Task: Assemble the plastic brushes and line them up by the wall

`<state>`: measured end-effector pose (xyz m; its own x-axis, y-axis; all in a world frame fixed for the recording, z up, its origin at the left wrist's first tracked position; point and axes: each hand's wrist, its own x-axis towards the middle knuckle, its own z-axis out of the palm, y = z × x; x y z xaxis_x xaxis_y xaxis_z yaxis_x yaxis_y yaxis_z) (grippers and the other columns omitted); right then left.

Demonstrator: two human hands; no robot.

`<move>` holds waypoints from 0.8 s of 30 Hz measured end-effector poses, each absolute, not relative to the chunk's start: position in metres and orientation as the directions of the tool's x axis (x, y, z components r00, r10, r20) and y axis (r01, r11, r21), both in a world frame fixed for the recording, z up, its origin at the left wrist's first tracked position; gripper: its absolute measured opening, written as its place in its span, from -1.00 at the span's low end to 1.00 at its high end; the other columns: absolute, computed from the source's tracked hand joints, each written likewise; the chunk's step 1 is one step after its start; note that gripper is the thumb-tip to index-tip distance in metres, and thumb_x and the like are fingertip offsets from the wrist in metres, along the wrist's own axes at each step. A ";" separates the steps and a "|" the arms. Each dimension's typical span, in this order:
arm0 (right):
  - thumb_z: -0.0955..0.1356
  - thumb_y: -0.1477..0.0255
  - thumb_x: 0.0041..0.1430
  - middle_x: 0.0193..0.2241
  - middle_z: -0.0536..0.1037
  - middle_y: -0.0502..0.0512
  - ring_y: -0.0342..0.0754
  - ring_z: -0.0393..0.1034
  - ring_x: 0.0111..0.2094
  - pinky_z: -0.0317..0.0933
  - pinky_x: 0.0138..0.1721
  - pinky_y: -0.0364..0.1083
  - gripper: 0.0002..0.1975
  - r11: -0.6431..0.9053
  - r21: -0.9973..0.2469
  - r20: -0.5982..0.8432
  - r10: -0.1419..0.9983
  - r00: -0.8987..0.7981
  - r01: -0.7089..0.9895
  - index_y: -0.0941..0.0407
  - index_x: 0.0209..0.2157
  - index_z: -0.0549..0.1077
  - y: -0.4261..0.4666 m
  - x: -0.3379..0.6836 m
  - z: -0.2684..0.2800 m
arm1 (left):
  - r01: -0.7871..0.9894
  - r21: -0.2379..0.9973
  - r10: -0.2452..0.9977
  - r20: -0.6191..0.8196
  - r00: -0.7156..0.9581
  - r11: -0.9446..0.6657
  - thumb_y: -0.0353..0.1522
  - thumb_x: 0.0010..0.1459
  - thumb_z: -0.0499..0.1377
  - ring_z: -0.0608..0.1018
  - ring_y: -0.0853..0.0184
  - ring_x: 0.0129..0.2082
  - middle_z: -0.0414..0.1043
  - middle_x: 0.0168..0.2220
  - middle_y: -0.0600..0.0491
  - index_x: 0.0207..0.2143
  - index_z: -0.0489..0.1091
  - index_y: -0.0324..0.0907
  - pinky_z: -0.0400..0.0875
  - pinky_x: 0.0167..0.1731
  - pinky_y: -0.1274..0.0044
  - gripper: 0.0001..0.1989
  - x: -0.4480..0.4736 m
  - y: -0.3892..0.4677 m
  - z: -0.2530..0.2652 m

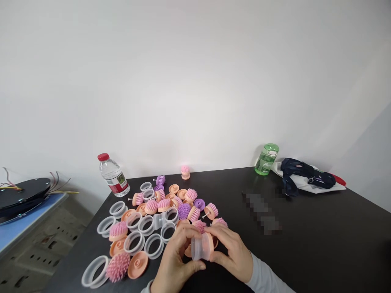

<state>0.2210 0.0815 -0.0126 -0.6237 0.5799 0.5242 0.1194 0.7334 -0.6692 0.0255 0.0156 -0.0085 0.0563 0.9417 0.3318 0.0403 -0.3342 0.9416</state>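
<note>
In front of me, my left hand is closed around a translucent plastic ring-shaped cup. My right hand grips a peach-coloured cap at the cup's right end. Cup and cap touch, lying on their side between my fingers; whether they are locked together I cannot tell. Close by on the left are loose clear rings, pink bristle brush heads and peach discs with a central stub. A purple brush head and a purple disc lie among them.
A water bottle with a red cap stands at the back left, and a pink brush stands near the wall. At the back right are a green bottle and a dark strapped bundle. A blurred patch lies right of centre.
</note>
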 end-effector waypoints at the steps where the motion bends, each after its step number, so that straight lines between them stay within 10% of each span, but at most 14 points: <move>1: 0.22 -0.07 0.25 -0.29 0.54 0.17 0.04 0.43 -0.31 0.37 -0.28 -0.01 -0.42 0.733 -0.669 0.517 0.578 -0.631 0.123 0.13 0.01 0.39 0.082 0.221 -0.012 | 0.038 0.944 0.944 0.325 0.052 -0.327 -0.20 -0.11 0.45 0.42 0.24 -0.21 0.34 -0.18 0.03 -0.18 0.47 -0.03 0.32 -0.34 0.54 -0.58 0.026 0.016 -0.010; 20: 0.38 -0.11 0.05 0.04 0.43 0.32 0.21 0.38 0.04 0.35 0.02 0.11 -0.21 0.752 -0.652 0.539 0.546 -0.642 0.092 0.10 0.16 0.25 0.081 0.222 -0.014 | -0.125 0.975 0.983 0.185 0.013 -0.181 -0.20 -0.23 0.50 0.49 0.28 -0.30 0.36 -0.25 0.09 -0.20 0.42 -0.09 0.36 -0.34 0.51 -0.47 0.031 0.017 -0.008; 24: 0.38 0.11 0.20 -0.13 0.49 0.22 0.07 0.44 -0.20 0.42 -0.21 -0.01 -0.54 0.730 -0.680 0.533 0.555 -0.639 0.067 0.08 0.02 0.33 0.080 0.221 -0.014 | -0.023 0.980 0.980 0.196 0.015 -0.196 -0.20 -0.17 0.47 0.46 0.32 -0.36 0.36 -0.29 0.09 -0.21 0.42 -0.11 0.31 -0.41 0.56 -0.52 0.032 0.016 -0.007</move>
